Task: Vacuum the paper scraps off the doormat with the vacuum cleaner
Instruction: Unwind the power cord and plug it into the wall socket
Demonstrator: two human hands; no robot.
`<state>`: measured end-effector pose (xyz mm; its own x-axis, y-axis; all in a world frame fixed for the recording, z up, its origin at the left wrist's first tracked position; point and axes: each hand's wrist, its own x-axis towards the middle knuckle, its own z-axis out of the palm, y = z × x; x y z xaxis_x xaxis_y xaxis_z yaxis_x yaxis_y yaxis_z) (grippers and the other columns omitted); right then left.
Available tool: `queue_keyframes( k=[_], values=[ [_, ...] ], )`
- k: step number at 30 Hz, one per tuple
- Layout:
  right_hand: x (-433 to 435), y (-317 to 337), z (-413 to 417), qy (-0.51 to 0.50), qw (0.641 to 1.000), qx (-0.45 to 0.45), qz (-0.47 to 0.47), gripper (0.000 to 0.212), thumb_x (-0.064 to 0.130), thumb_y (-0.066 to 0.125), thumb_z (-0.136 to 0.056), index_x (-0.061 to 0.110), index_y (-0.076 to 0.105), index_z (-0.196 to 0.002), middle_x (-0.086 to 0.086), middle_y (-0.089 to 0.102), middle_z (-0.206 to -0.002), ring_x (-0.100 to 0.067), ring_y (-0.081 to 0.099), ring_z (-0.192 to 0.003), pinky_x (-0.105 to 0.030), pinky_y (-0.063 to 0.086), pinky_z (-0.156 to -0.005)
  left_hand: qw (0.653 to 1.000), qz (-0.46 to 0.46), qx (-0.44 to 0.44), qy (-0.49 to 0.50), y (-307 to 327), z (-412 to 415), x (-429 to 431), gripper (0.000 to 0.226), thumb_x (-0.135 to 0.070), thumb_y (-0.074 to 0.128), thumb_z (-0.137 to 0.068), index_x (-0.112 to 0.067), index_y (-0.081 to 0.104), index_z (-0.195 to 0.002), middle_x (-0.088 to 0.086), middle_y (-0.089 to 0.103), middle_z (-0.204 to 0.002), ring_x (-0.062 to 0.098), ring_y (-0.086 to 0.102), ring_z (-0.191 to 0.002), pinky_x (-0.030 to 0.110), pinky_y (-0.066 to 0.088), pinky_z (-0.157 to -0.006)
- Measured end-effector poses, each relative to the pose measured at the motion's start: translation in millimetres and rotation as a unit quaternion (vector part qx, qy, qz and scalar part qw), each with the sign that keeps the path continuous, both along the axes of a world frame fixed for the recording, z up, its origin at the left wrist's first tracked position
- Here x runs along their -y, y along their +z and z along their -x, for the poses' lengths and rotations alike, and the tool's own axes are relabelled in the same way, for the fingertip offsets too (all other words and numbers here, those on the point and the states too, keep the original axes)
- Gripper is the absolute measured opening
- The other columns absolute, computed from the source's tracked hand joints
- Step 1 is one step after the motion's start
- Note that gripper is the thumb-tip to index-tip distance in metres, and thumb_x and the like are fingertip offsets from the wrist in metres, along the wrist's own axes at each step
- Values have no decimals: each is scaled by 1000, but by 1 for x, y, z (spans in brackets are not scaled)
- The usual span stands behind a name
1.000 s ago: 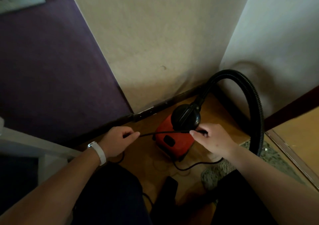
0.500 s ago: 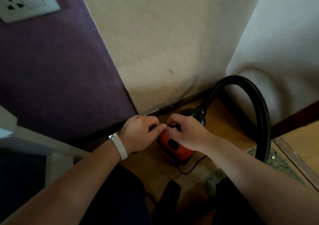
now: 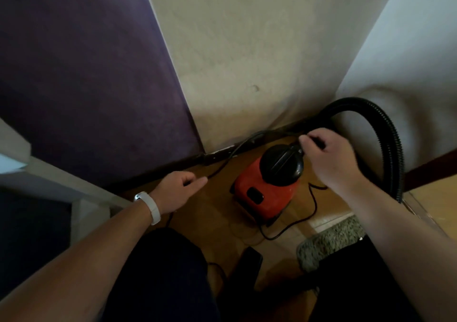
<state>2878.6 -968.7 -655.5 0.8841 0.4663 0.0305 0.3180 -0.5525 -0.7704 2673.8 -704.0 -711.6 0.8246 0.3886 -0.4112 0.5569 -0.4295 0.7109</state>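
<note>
A small red vacuum cleaner (image 3: 265, 193) with a black top stands on the wooden floor near the wall corner. Its ribbed black hose (image 3: 388, 138) arches up and down to the right. A thin black power cord (image 3: 237, 148) stretches between my hands. My left hand (image 3: 179, 188) pinches the cord low at the left. My right hand (image 3: 326, 156) pinches the cord's other part above the vacuum's black top. A corner of the speckled grey doormat (image 3: 329, 242) shows at the lower right, partly hidden by my leg. No paper scraps are visible.
A purple wall panel (image 3: 86, 86) and a beige wall (image 3: 247, 49) meet ahead; a white wall (image 3: 408, 49) closes the right. A dark baseboard (image 3: 222, 154) runs along the floor. More cord (image 3: 296, 222) loops on the floor. A black object (image 3: 248, 262) lies between my knees.
My hands were close together on the cord over the vacuum. They have now pulled apart, the left going down-left and the right going up-right, with the cord stretched out between them.
</note>
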Motion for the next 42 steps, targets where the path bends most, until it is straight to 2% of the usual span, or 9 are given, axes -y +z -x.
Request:
queue_keyframes(
  k=[5,10,14,17,22,25,32,37,42],
  values=[
    [25,10,-16,-3,997,-17,75,20,34,57,-99,20,66,-88,-7,65,-77,-24,62,-69,-40,53,-62,999,-45,6,-2,22,10,-15,46,-48,55,-94,-18,51,-59,-5,42,-51,12,42,-46,28,35,-48],
    [23,15,-4,84,986,-32,137,13,34,58,-98,24,61,-91,2,61,-65,-7,55,-49,-33,45,-50,986,-155,54,-27,59,-6,-6,41,-48,59,-92,-23,54,-60,-4,47,-52,9,43,-44,32,38,-48],
    [1,23,11,170,968,-22,182,30,39,59,-97,28,54,-124,10,60,-108,-11,63,-95,-35,54,-83,966,-223,117,-61,90,-22,11,41,-50,59,-90,-20,54,-61,-3,49,-52,11,44,-45,31,37,-47],
    [-18,34,28,187,970,42,147,56,41,59,-96,28,39,-146,8,40,-143,-13,42,-131,-23,36,-102,951,-255,156,-79,114,-37,21,46,-51,58,-90,-12,58,-66,4,53,-55,16,49,-48,38,41,-47],
    [-37,43,68,214,961,165,64,42,37,60,-94,23,54,-133,9,47,-128,-7,44,-119,-22,37,-103,923,-293,240,-64,168,-63,28,42,-41,66,-89,-11,56,-62,-1,49,-52,8,40,-46,27,31,-46],
    [-54,34,83,267,957,96,62,40,46,55,-94,28,53,-130,13,51,-120,-3,49,-112,-30,49,-97,911,-291,291,-30,196,-74,34,43,-39,68,-88,-14,50,-58,-6,42,-49,8,38,-45,27,32,-46],
    [-116,21,116,264,961,-71,-38,68,49,58,-94,22,33,-152,7,41,-148,-8,39,-135,-25,36,-109,912,-236,333,43,231,-84,52,46,-39,68,-88,-7,51,-60,-5,42,-48,7,36,-44,24,35,-46],
    [-139,21,112,185,973,-119,-70,20,42,52,-100,23,58,-103,8,57,-93,-7,56,-79,-17,40,-66,893,-245,370,75,246,-88,54,45,-38,69,-88,-3,54,-62,-4,44,-50,8,38,-46,25,35,-46],
    [-103,7,95,130,981,-142,-15,46,42,48,-102,13,58,-136,-2,65,-124,-18,62,-114,-27,49,-94,855,-328,393,78,250,-84,40,45,-39,67,-87,-16,44,-56,-6,40,-47,10,36,-44,21,31,-44]
  ],
)
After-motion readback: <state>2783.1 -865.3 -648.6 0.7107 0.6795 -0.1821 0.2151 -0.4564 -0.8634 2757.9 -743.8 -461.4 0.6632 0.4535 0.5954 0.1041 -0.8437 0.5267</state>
